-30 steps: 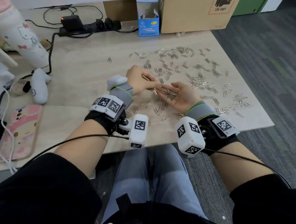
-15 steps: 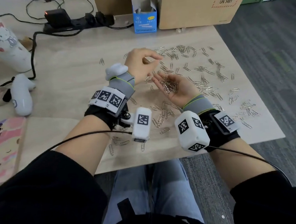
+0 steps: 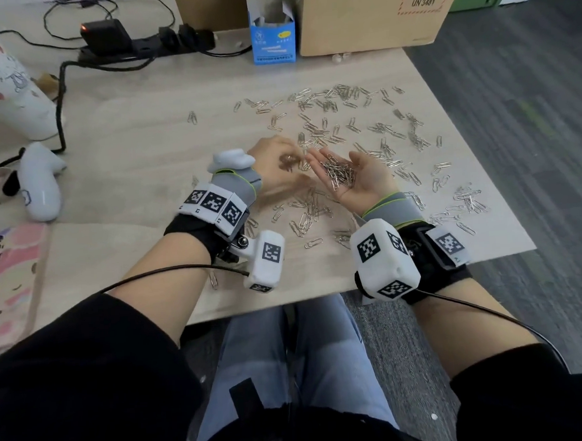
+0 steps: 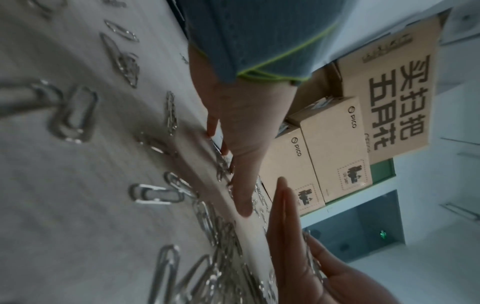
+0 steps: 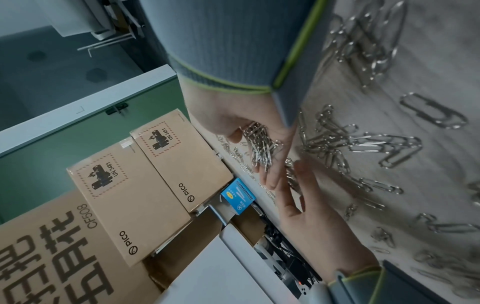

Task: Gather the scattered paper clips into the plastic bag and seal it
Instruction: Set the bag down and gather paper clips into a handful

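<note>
Silver paper clips (image 3: 345,116) lie scattered over the right half of the wooden table (image 3: 127,154). My right hand (image 3: 365,179) is held palm up just above the table, fingers relaxed, and carries a heap of clips (image 3: 339,174) in the palm; the right wrist view shows the same heap (image 5: 259,144). My left hand (image 3: 276,163) is blurred, right beside the right hand's fingertips. Its fingers (image 5: 298,185) are straight and touch clips there. The left wrist view shows loose clips against the left fingers (image 4: 283,205). No plastic bag is in view.
A small blue box (image 3: 272,36) and a cardboard box (image 3: 366,14) stand at the table's far edge, beside a power strip (image 3: 145,46). At the left are a white bottle (image 3: 2,83), a white controller (image 3: 40,186) and a pink case (image 3: 9,279). The table's right edge drops to the floor.
My left hand had lifted over the far clips and has now come back down against the right hand's fingertips. My right hand stays palm up with its heap of clips.
</note>
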Demonstrator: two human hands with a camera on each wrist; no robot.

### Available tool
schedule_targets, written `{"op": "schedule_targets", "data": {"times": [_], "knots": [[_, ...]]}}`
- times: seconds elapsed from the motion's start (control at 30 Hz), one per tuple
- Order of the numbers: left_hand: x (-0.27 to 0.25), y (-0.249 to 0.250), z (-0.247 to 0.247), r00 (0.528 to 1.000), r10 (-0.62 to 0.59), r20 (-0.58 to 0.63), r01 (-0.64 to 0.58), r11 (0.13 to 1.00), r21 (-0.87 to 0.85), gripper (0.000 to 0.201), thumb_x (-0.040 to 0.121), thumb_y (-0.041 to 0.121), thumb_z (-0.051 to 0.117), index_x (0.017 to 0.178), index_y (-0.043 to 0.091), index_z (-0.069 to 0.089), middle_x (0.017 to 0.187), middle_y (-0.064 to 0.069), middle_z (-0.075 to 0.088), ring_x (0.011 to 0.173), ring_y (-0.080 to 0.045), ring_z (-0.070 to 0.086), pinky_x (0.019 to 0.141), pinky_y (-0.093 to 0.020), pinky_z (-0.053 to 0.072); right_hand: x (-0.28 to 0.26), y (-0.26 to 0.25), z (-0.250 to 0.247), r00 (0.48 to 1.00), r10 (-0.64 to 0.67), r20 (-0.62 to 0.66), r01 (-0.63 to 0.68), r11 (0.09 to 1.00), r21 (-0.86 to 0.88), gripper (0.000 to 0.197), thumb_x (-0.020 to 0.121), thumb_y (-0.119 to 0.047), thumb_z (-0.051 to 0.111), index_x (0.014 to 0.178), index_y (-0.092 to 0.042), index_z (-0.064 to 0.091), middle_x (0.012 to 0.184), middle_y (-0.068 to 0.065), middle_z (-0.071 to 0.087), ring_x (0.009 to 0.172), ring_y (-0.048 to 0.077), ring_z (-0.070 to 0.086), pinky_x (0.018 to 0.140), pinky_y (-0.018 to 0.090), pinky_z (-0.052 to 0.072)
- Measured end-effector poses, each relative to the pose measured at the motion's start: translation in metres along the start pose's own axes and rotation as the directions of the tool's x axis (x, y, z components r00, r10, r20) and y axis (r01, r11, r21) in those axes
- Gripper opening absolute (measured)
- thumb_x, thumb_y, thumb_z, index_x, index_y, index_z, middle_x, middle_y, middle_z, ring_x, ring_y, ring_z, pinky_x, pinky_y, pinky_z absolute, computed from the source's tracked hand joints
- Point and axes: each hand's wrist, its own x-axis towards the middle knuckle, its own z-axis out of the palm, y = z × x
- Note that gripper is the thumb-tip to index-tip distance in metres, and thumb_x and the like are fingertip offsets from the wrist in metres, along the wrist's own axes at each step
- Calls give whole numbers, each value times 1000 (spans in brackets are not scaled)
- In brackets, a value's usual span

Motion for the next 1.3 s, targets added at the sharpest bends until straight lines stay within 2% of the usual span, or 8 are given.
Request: {"op": "schedule_targets", "data": {"times": [0.23, 0.4, 0.73, 0.87, 0.97, 1.03, 1.2, 1.3], "knots": [[-35, 12, 13, 989, 3, 147, -31, 980, 194, 100, 27, 72, 67, 113, 23, 57, 124, 3, 45, 112, -21, 36, 96, -35, 34, -18, 12, -9, 1000, -10, 21, 10, 1000, 22, 48, 103, -22, 21, 96, 15, 52, 95, 32, 57, 131, 37, 42, 107, 41, 39], [-44, 18, 18, 997, 29, 67, -31, 999, 30, 41, 63, 23, 82, 98, 9, 67, 101, -4, 47, 89, -17, 46, 84, -29, 40, -29, 16, -16, 1000, -14, 26, 13, 999, 40, 47, 103, -20, 22, 97, 15, 52, 105, 32, 58, 129, 38, 44, 108, 40, 38], [-53, 9, 10, 992, -70, -101, 63, 996, -69, 13, 70, 18, 75, 82, 15, 74, 72, 1, 64, 66, -9, 56, 65, -19, 44, -32, 24, -15, 996, -80, -51, 80, 997, 8, 40, 102, -15, 22, 92, 11, 52, 139, 23, 46, 130, 38, 43, 110, 43, 35], [-54, 9, -8, 990, -77, -117, 49, 973, -225, 16, 69, 14, 77, 85, 10, 74, 61, 8, 62, 52, 4, 57, 57, -3, 41, -25, 32, -7, 996, -57, -62, 51, 995, -89, 41, 102, -15, 22, 87, 8, 52, 106, 24, 62, 125, 35, 49, 103, 39, 42], [-54, 12, -20, 993, -24, -112, -15, 941, -339, 17, 68, 9, 78, 83, 15, 73, 60, 11, 65, 59, -3, 62, 69, -18, 52, -16, 46, 3, 995, -40, -93, 17, 971, -238, 39, 101, -14, 24, 84, 4, 53, 75, 21, 64, 84, 32, 58, 73, 37, 55], [-53, 14, -22, 993, 14, -118, -51, 945, -323, 19, 67, 9, 78, 84, 18, 73, 70, 8, 67, 69, -11, 63, 77, -28, 52, -11, 54, 10, 997, -21, -77, 2, 972, -236, 37, 101, -14, 25, 87, 4, 55, 90, 21, 64, 80, 28, 56, 68, 36, 55], [-60, 8, -32, 994, 5, -108, -37, 954, -297, 19, 68, 13, 78, 86, 19, 74, 52, 28, 62, 56, 11, 57, 67, -11, 49, -2, 74, 29, 1000, 17, 2, -17, 981, -194, 45, 100, -5, 26, 145, -8, 33, 153, 0, 18, 140, 7, 21, 111, 16, 22], [-70, 3, -45, 984, -30, -176, -39, 925, -377, 18, 70, 15, 77, 86, 22, 73, 54, 24, 65, 58, 7, 61, 65, -12, 51, 12, 78, 30, 999, 42, -30, -49, 951, -306, 35, 99, -1, 30, 126, 6, 50, 109, 23, 66, 104, 28, 58, 72, 28, 57]]}}
